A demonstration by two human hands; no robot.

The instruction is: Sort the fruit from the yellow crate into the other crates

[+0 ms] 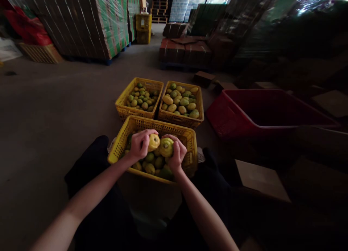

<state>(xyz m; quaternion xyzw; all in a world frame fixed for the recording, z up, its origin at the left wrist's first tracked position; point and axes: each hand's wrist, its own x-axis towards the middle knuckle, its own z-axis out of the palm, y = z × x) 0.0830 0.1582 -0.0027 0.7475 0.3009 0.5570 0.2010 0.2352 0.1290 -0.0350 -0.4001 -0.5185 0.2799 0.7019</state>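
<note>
My left hand (140, 145) is closed round a yellow papaya (154, 142), its stem end facing me. In my right hand (178, 151) is a greener papaya (166, 147), also stem end toward me. The two fruits are held close side by side above the near yellow crate (152, 122). Inside that crate lie several more green and yellow papayas (149, 168), partly hidden by my hands and wrists.
Beyond stand a left yellow crate (148, 80) and a right yellow crate (181, 118), both holding papayas. A red tub (231, 116) lies to the right, near a cardboard flap (261, 178). Wrapped pallet stacks (114, 22) and brown cartons (185, 51) stand farther back.
</note>
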